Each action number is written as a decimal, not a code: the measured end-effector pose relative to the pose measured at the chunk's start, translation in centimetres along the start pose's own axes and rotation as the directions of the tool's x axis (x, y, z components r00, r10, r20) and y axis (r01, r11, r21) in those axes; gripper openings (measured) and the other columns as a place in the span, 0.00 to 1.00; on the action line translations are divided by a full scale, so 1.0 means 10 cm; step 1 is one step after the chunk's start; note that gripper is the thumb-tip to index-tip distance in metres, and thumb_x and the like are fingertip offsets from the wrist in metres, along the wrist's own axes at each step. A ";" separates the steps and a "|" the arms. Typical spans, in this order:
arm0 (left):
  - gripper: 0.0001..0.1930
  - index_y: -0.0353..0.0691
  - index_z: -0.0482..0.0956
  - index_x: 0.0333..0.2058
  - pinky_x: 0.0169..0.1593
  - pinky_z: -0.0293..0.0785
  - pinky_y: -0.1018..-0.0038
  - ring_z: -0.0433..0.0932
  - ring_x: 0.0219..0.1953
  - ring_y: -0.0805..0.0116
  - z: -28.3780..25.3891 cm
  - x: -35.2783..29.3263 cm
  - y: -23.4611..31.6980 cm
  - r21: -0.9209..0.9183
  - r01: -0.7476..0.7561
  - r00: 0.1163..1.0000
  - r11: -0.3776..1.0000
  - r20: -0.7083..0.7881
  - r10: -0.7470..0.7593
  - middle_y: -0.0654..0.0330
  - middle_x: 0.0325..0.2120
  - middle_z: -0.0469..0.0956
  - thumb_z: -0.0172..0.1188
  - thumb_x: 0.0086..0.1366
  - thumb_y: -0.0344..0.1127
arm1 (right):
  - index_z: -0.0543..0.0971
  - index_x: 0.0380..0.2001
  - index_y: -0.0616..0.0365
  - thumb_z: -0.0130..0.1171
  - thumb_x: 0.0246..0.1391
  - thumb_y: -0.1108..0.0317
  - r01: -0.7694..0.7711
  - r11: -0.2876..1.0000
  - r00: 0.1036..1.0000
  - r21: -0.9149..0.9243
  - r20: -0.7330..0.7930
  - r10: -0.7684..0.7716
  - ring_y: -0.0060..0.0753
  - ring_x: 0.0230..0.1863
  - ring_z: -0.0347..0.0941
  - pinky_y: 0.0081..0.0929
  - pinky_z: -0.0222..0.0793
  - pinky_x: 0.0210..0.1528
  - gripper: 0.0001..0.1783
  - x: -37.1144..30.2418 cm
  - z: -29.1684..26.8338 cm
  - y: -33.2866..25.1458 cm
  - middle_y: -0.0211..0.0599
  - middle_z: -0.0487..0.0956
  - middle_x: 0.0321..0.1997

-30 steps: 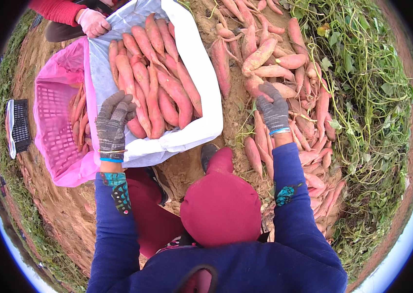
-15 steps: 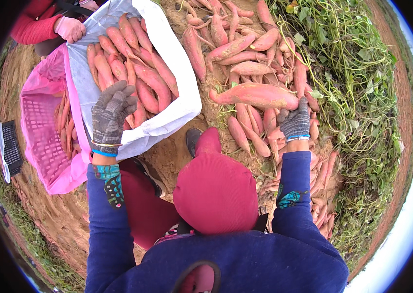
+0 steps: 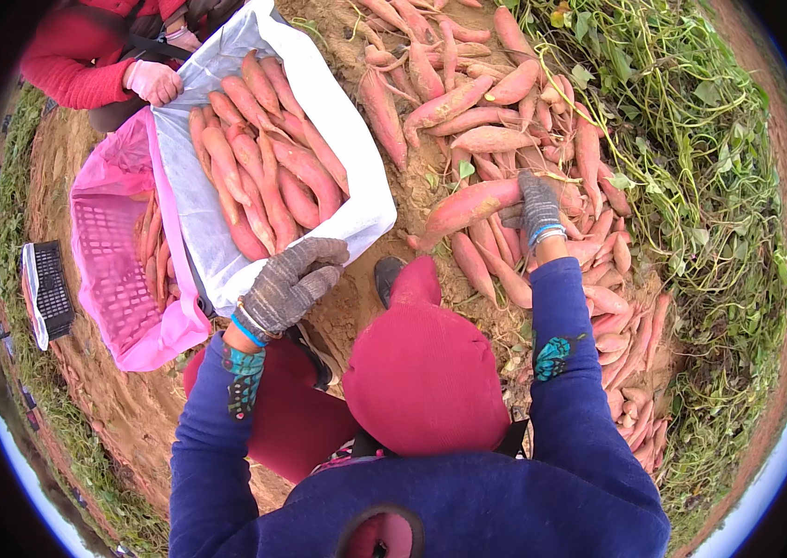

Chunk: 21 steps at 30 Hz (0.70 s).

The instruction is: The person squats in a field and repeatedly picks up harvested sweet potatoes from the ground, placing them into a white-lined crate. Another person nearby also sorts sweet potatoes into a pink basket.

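My right hand [image 3: 539,206], in a grey glove, grips one end of a large pink-skinned sweet potato [image 3: 469,212] above the pile of sweet potatoes [image 3: 491,139] on the soil. My left hand [image 3: 291,284], in a matching glove, is empty, with its fingers apart and pointing right. It hovers at the near edge of a crate lined with white cloth [image 3: 370,200]. Inside, several long sweet potatoes [image 3: 272,172] lie side by side.
Left of the white-lined crate stands a pink-lined basket [image 3: 110,265] with some sweet potatoes in it. Another person's gloved hand [image 3: 153,82] holds the white liner's far left corner. A black crate [image 3: 52,288] lies farther left. Green vines [image 3: 691,186] heap up at right.
My left hand has moved from over the sweet potatoes in the crate to its near edge, swinging right. My right hand has drawn the large sweet potato left and tilted it.
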<state>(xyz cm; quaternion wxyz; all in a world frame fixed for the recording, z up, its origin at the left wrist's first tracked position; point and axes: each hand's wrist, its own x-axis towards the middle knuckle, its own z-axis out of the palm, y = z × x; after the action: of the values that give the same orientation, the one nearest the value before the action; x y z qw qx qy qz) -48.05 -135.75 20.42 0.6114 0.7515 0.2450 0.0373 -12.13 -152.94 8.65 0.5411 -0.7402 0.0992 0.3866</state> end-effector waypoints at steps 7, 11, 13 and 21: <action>0.18 0.33 0.70 0.53 0.53 0.73 0.68 0.77 0.48 0.61 -0.26 0.22 -0.15 -0.470 0.029 0.973 0.882 -0.191 -0.133 0.52 0.46 0.77 0.53 0.64 0.24 | 0.76 0.40 0.64 0.53 0.54 0.58 0.795 0.195 0.535 -0.574 0.514 -0.671 0.58 0.46 0.74 0.44 0.69 0.49 0.19 0.32 1.64 -0.38 0.58 0.78 0.42; 0.19 0.33 0.70 0.53 0.51 0.75 0.68 0.78 0.46 0.62 -0.28 0.35 -0.18 -0.563 0.011 0.961 0.827 -0.222 -0.164 0.50 0.45 0.78 0.57 0.63 0.29 | 0.71 0.48 0.66 0.55 0.50 0.64 0.575 0.256 0.729 -0.777 0.345 -0.591 0.55 0.47 0.75 0.43 0.70 0.51 0.23 0.72 2.62 -0.20 0.59 0.76 0.46; 0.20 0.33 0.70 0.53 0.52 0.75 0.66 0.78 0.47 0.60 -0.31 0.38 -0.18 -0.588 0.026 0.966 0.809 -0.195 -0.173 0.49 0.46 0.78 0.57 0.63 0.28 | 0.66 0.55 0.65 0.58 0.48 0.63 0.484 0.279 0.767 -0.829 0.249 -0.591 0.53 0.50 0.75 0.42 0.70 0.52 0.31 0.90 2.84 -0.14 0.56 0.75 0.51; 0.21 0.33 0.67 0.56 0.57 0.71 0.66 0.75 0.53 0.59 -0.45 0.34 -0.17 -0.671 -0.043 0.993 0.741 -0.109 -0.041 0.51 0.51 0.73 0.57 0.63 0.27 | 0.75 0.48 0.65 0.66 0.43 0.60 0.169 0.968 0.898 0.187 0.376 -0.230 0.40 0.43 0.74 0.33 0.70 0.49 0.29 0.91 2.12 -0.48 0.45 0.78 0.45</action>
<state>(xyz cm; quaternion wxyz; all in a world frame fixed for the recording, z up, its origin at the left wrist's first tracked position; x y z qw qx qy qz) -47.22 -130.04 19.10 0.8257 0.4774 0.2499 0.1670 -13.06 -129.91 3.52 0.6408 -0.6106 -0.0596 0.4615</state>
